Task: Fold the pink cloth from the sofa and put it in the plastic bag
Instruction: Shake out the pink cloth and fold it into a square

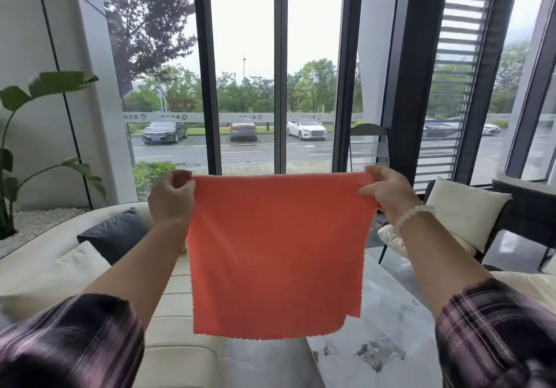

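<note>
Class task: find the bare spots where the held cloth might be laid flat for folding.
Bare marble table lies below the pink cloth, right of the cream sofa seat, also bare. The sofa's back is crowded with the dark cushion and white cushion.

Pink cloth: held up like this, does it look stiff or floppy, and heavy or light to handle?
The pink cloth likely is floppy: it hangs flat from the left hand and right hand, its lower right corner curling. It probably is light, since fingertip pinches hold it up.
</note>
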### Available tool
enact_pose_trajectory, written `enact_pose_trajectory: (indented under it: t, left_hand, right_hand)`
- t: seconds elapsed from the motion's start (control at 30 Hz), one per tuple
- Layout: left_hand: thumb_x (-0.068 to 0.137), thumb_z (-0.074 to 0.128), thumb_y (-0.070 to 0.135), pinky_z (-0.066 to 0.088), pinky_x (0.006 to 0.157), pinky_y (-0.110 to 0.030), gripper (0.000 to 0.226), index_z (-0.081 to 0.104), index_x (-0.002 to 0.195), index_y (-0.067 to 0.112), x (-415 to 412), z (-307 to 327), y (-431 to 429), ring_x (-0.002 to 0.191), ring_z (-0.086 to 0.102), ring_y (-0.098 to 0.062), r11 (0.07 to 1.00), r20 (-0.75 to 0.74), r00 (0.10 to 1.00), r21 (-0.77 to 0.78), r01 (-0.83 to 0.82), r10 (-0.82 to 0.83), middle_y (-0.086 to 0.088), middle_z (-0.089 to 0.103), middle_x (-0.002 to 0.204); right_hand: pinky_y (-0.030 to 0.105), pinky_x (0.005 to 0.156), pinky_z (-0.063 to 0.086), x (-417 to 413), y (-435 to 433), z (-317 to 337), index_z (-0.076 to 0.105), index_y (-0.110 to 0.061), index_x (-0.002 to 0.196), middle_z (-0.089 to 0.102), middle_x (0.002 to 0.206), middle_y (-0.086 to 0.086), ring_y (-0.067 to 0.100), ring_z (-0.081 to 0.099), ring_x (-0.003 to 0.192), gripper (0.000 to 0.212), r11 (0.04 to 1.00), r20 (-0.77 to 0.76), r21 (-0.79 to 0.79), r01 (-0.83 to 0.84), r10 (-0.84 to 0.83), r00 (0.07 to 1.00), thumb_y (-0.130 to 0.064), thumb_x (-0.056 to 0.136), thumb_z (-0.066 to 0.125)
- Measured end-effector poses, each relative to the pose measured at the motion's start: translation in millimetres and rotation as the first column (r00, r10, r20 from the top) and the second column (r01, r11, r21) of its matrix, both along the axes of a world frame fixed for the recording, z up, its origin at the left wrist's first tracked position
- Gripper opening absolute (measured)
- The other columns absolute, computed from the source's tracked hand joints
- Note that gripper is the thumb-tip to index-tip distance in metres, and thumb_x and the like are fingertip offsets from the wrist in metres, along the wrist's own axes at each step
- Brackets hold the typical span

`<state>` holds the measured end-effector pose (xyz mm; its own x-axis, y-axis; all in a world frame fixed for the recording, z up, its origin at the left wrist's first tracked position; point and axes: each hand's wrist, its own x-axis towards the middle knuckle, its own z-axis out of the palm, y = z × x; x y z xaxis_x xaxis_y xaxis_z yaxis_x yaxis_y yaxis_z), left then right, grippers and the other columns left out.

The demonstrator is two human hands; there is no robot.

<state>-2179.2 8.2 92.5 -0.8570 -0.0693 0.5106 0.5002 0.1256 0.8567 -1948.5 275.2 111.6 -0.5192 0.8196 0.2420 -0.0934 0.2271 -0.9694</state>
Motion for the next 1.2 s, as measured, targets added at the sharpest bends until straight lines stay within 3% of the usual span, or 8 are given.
enact_pose_trajectory:
  t: [0.2,0.4,0.53,0.67,0.77,0.97,1.1,1.2]
  left_hand:
    - [0.082,0.065,0.025,0.047,0.085,-0.032,0.013,0.065,0.092,0.017,-6,0,-8,0.084,0.057,-0.017,0.998,-0.096,0.995,0.059,-0.036,0.041,0.001,0.064,0.090]
    - [0.079,0.063,0.008,0.044,0.087,-0.030,0.029,0.062,0.107,0.011,-8,-3,-7,0.089,0.060,-0.022,0.997,-0.175,0.982,-0.018,-0.070,0.066,-0.010,0.069,0.099]
    - [0.084,0.060,0.007,0.047,0.093,-0.037,0.030,0.067,0.113,0.007,-12,-5,-6,0.101,0.063,-0.033,0.972,-0.204,0.976,-0.205,-0.116,0.074,-0.017,0.071,0.109]
    - [0.087,0.060,0.014,0.047,0.082,-0.036,0.019,0.071,0.100,0.005,-15,-6,-3,0.096,0.063,-0.035,0.932,-0.194,0.979,-0.340,-0.129,0.065,-0.019,0.071,0.103]
    - [0.091,0.054,0.026,0.040,0.087,-0.040,0.026,0.064,0.098,0.003,-22,-6,2,0.101,0.052,-0.036,0.895,-0.074,0.995,-0.437,-0.086,0.060,-0.027,0.061,0.109]
    - [0.093,0.046,0.033,0.037,0.073,-0.037,0.032,0.057,0.094,0.004,-20,-16,21,0.083,0.050,-0.030,0.938,0.118,0.993,-0.344,0.041,0.000,-0.017,0.061,0.092]
    - [0.090,0.052,0.037,0.039,0.073,-0.035,0.027,0.055,0.087,0.010,-14,-17,36,0.083,0.052,-0.029,0.929,0.145,0.989,-0.362,0.078,-0.026,-0.012,0.060,0.089]
    - [0.087,0.058,0.037,0.049,0.078,-0.039,0.027,0.059,0.090,0.011,-4,-8,52,0.086,0.057,-0.029,0.929,0.178,0.978,-0.332,0.162,-0.107,-0.011,0.063,0.092]
  right_hand:
    - [0.021,0.060,0.050,-10,-5,-3,0.066,-0.012,0.097,0.065,0.083,-0.001,0.012,0.060,0.073,0.023,0.973,-0.004,0.191,0.127,-0.129,0.992,0.002,0.078,0.067]
    - [0.036,0.074,0.053,-14,-5,-6,0.068,-0.007,0.093,0.067,0.085,0.008,0.020,0.061,0.077,0.011,0.909,0.012,0.352,0.223,-0.242,0.970,-0.008,0.083,0.066]
    - [0.040,0.076,0.052,-17,0,-3,0.066,-0.007,0.092,0.066,0.086,0.010,0.023,0.059,0.078,0.011,0.905,0.039,0.367,0.215,-0.246,0.968,-0.013,0.084,0.064]
    - [0.041,0.076,0.051,-20,9,0,0.061,-0.004,0.097,0.063,0.089,0.011,0.022,0.057,0.079,0.018,0.933,0.079,0.328,0.145,-0.180,0.981,-0.018,0.087,0.060]
    - [0.041,0.078,0.050,-22,19,1,0.057,-0.008,0.103,0.062,0.094,0.009,0.023,0.057,0.085,0.019,0.960,0.143,0.256,0.112,-0.153,0.978,-0.020,0.087,0.054]
    - [0.043,0.088,0.052,-29,31,-14,0.060,-0.005,0.108,0.065,0.103,0.013,0.027,0.062,0.094,0.027,0.988,0.304,0.133,0.083,-0.120,0.945,-0.021,0.087,0.057]
    - [0.036,0.086,0.047,-34,28,-22,0.067,-0.010,0.096,0.061,0.093,0.007,0.024,0.055,0.089,0.018,0.992,0.457,0.118,-0.036,-0.022,0.889,-0.024,0.089,0.058]
    - [0.037,0.082,0.050,-38,18,-19,0.064,-0.011,0.105,0.060,0.095,0.004,0.022,0.056,0.090,0.025,0.997,0.399,0.061,-0.039,0.012,0.917,-0.026,0.085,0.061]
